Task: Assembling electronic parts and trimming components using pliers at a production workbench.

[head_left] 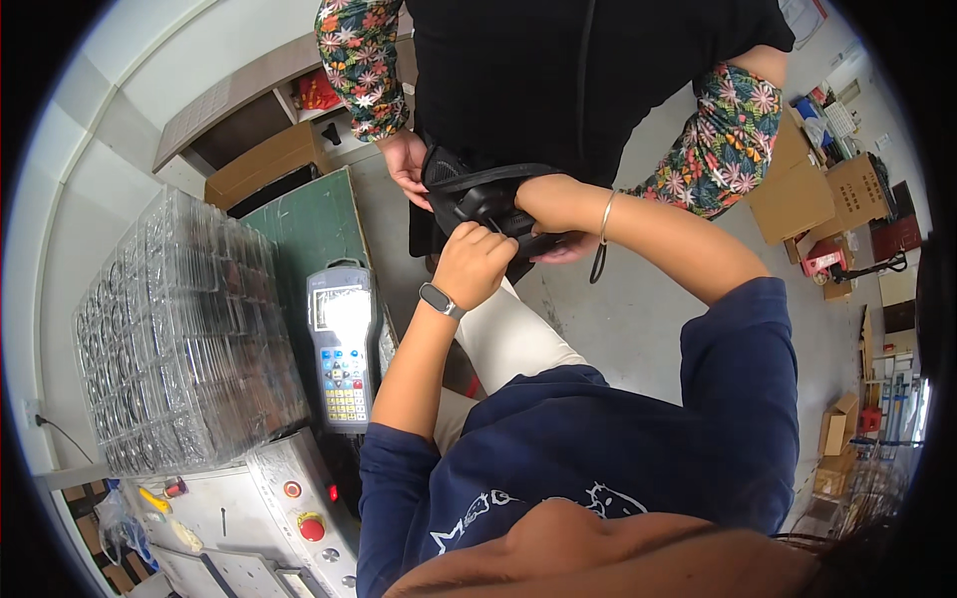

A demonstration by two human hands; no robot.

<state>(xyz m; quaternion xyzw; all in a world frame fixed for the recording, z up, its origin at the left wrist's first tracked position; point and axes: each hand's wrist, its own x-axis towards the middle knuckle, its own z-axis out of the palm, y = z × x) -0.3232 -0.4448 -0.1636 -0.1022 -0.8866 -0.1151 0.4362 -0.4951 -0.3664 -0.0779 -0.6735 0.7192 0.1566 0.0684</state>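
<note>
The left hand (477, 261) is curled shut, its grip pinching the black waist pouch (478, 194). The right hand (546, 199) is closed over the pouch's top. A co-worker's hand (407, 159) in a floral sleeve touches the pouch's far side.

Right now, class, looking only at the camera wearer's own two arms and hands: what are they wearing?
Both arms wear dark navy sleeves pushed up above the elbows, leaving the forearms bare. The left hand has a dark smartwatch with a black band at its wrist. The right hand has a thin silver bangle at its wrist. No gloves or rings show. The floral sleeves belong to another person.
</note>
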